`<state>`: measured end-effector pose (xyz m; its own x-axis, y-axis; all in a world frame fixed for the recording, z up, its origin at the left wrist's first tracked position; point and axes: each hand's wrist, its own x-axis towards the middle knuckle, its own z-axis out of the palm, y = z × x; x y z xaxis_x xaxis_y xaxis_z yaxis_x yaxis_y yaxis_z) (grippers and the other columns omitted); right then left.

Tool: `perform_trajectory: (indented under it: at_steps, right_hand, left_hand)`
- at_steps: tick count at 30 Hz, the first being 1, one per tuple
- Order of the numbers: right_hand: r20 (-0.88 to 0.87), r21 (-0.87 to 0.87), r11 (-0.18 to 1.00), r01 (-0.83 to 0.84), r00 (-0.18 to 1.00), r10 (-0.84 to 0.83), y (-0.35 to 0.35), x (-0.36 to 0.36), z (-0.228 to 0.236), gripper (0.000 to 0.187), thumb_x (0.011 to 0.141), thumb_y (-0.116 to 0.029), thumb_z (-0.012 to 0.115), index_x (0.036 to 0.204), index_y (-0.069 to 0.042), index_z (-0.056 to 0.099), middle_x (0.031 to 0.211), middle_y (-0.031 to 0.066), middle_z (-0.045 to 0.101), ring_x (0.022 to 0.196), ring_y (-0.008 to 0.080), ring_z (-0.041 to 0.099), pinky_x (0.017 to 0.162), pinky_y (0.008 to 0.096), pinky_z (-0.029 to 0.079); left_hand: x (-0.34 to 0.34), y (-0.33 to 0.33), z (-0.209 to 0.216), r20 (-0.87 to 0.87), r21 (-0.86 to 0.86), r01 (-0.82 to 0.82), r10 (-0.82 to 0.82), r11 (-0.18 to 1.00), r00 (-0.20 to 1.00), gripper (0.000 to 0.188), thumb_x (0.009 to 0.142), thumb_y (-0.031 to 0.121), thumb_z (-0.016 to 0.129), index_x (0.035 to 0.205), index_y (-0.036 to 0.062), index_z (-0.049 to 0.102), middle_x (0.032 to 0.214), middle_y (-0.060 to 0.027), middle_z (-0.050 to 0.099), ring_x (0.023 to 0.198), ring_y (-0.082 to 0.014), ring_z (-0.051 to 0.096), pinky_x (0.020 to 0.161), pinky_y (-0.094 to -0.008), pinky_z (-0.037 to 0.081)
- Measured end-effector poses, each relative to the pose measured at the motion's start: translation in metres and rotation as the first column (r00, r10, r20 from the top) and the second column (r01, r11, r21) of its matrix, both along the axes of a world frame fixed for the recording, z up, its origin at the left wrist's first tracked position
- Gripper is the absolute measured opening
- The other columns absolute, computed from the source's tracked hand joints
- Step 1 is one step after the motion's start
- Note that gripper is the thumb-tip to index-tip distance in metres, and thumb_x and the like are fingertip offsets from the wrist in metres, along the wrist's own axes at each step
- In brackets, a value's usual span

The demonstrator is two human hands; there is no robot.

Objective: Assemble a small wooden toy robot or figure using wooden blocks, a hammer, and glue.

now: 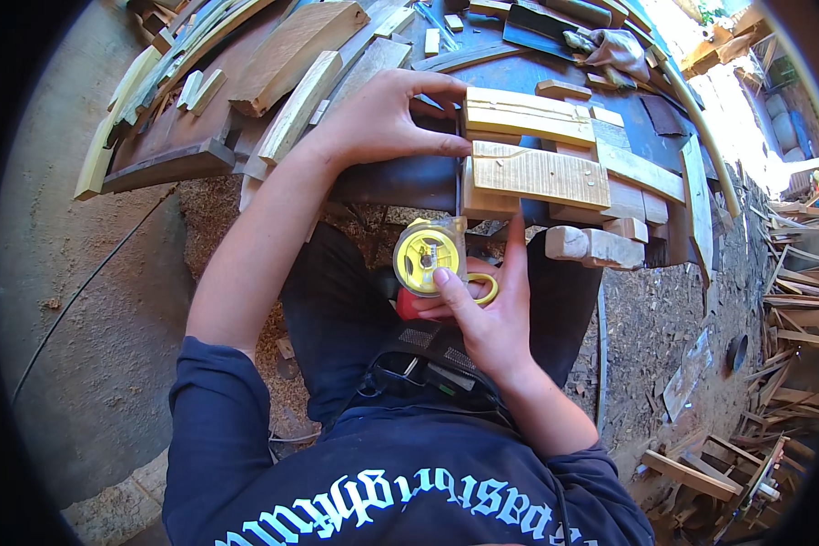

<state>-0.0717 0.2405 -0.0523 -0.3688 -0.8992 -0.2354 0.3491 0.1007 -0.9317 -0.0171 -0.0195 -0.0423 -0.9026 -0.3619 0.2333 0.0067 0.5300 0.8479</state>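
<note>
Our left hand: spread wide, nine-o'clock end of wooden blocks | our right hand: holding yellow reel, six o'clock of left | tabletop: twelve o'clock

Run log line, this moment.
left hand: spread at left ends of wooden blocks | right hand: holding clear-cased yellow reel | workbench: other wood pieces around

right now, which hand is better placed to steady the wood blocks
Likely the left hand: its thumb and fingers are spread at the left ends of the wood blocks, while the right hand holds the yellow reel.
</note>
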Motion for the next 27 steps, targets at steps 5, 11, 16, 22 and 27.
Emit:
perform_trajectory:
  at_steps: [5, 11, 16, 22, 27]
  right_hand:
    - [0.012, 0.014, 1.000, -0.017, 1.000, 0.017, 0.0006, -0.0016, 0.0011, 0.105, 0.100, -0.010, 0.064, 0.160, -0.021, -0.021, 0.111, 0.0247, 0.067, 0.089, 0.0273, 0.076, 0.073, 0.0358, 0.065]
    - [0.014, 0.023, 1.000, -0.010, 1.000, 0.010, 0.0005, -0.0014, 0.0004, 0.104, 0.101, -0.010, 0.063, 0.161, -0.021, -0.020, 0.111, 0.0247, 0.067, 0.089, 0.0289, 0.076, 0.073, 0.0372, 0.065]
    - [0.018, 0.024, 1.000, -0.011, 1.000, 0.010, 0.0001, -0.0015, 0.0017, 0.104, 0.101, -0.010, 0.063, 0.161, -0.022, -0.020, 0.110, 0.0241, 0.067, 0.087, 0.0290, 0.076, 0.073, 0.0373, 0.065]
    - [0.011, 0.022, 1.000, -0.009, 1.000, 0.009, 0.0000, -0.0007, 0.0007, 0.104, 0.101, -0.010, 0.064, 0.161, -0.022, -0.020, 0.110, 0.0238, 0.067, 0.086, 0.0287, 0.076, 0.071, 0.0367, 0.065]
    - [0.014, 0.026, 1.000, 0.008, 1.000, -0.008, 0.0003, -0.0005, -0.0011, 0.105, 0.100, -0.010, 0.064, 0.161, -0.023, -0.021, 0.109, 0.0232, 0.067, 0.086, 0.0281, 0.076, 0.071, 0.0362, 0.065]
  left_hand:
    - [-0.0005, 0.0043, 0.0029, 0.000, -0.071, -0.028, 0.028, 0.997, 1.000, 0.065, 0.078, 0.022, 0.089, 0.132, -0.0041, 0.064, 0.121, -0.0141, 0.073, 0.108, -0.0218, 0.072, 0.099, -0.0348, 0.055]
    - [-0.0004, 0.0009, 0.0012, 0.001, -0.094, -0.012, 0.013, 0.995, 1.000, 0.064, 0.079, 0.024, 0.089, 0.132, -0.0038, 0.065, 0.119, -0.0141, 0.075, 0.112, -0.0175, 0.069, 0.102, -0.0323, 0.051]
    - [0.0001, 0.0005, -0.0005, 0.018, -0.073, -0.013, 0.014, 0.997, 1.000, 0.066, 0.079, 0.025, 0.089, 0.133, -0.0037, 0.065, 0.122, -0.0146, 0.074, 0.113, -0.0176, 0.068, 0.104, -0.0327, 0.050]
    - [0.0002, 0.0026, 0.0046, 0.056, -0.022, -0.006, 0.008, 1.000, 0.998, 0.065, 0.080, 0.022, 0.088, 0.135, -0.0035, 0.063, 0.125, -0.0152, 0.072, 0.114, -0.0184, 0.068, 0.103, -0.0331, 0.052]
    - [0.0011, -0.0025, 0.0064, 0.064, 0.036, 0.073, -0.075, 0.997, 0.995, 0.068, 0.081, 0.019, 0.088, 0.138, -0.0039, 0.061, 0.128, -0.0152, 0.070, 0.117, -0.0190, 0.066, 0.105, -0.0347, 0.051]
